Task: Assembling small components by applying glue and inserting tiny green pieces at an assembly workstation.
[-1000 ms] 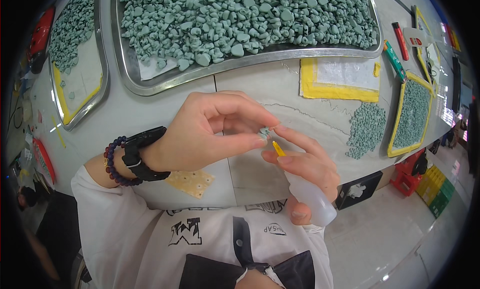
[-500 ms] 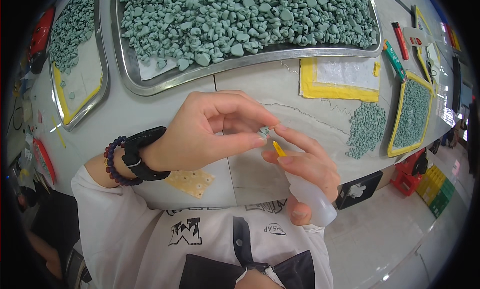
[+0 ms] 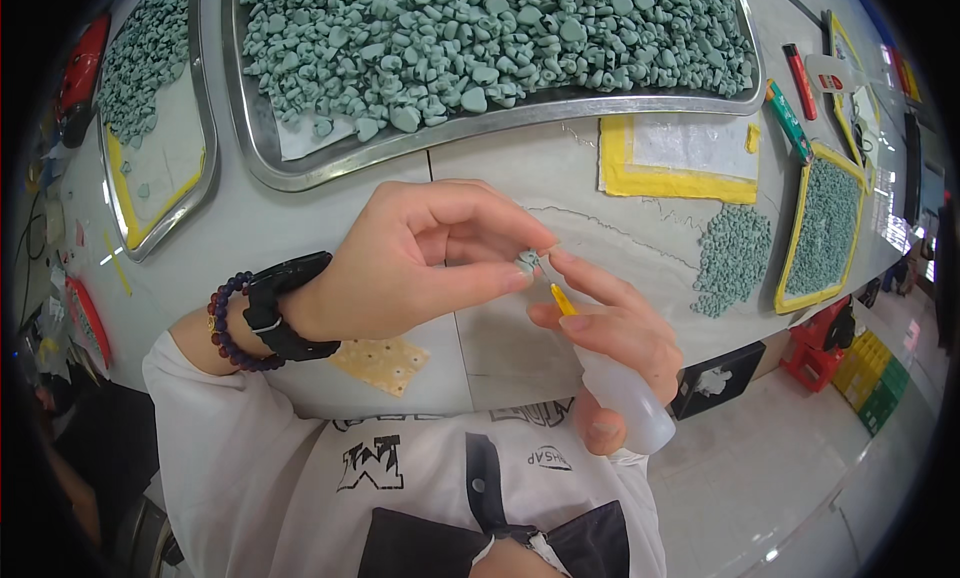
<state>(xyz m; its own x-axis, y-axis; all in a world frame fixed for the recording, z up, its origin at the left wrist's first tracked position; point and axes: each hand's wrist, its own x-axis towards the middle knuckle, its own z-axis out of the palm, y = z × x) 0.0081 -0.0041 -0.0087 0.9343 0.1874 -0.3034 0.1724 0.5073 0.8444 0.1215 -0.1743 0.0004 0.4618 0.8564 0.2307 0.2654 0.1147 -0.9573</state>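
Note:
Over the table, my left hand (image 3: pixel 420 258) pinches a small grey-green molded piece (image 3: pixel 528 261) between thumb and fingertips. My right hand (image 3: pixel 630 343) is wrapped round a translucent white squeeze bottle (image 3: pixel 628 403). The bottle's yellow nozzle (image 3: pixel 563 300) ends in a thin needle (image 3: pixel 544 271) pointing at the piece; whether it touches is too small to tell. My right forefinger reaches close to the left fingertips. A large metal tray (image 3: pixel 330 166) heaped with similar grey-green pieces stands just beyond my hands.
At the left is another metal tray (image 3: pixel 208 168) of pieces. Loose small pieces (image 3: pixel 735 258) lie right, beside a yellow-edged board (image 3: pixel 675 186) and a yellow-rimmed tray (image 3: pixel 782 303) of pieces. A red marker (image 3: pixel 800 81) and green tube (image 3: pixel 788 120) lie beyond. A patterned yellow cloth (image 3: pixel 385 366) rests near my left forearm.
My right hand and the bottle have shifted slightly to the right. The needle shows more plainly now, and the piece in my left fingertips has moved up a little.

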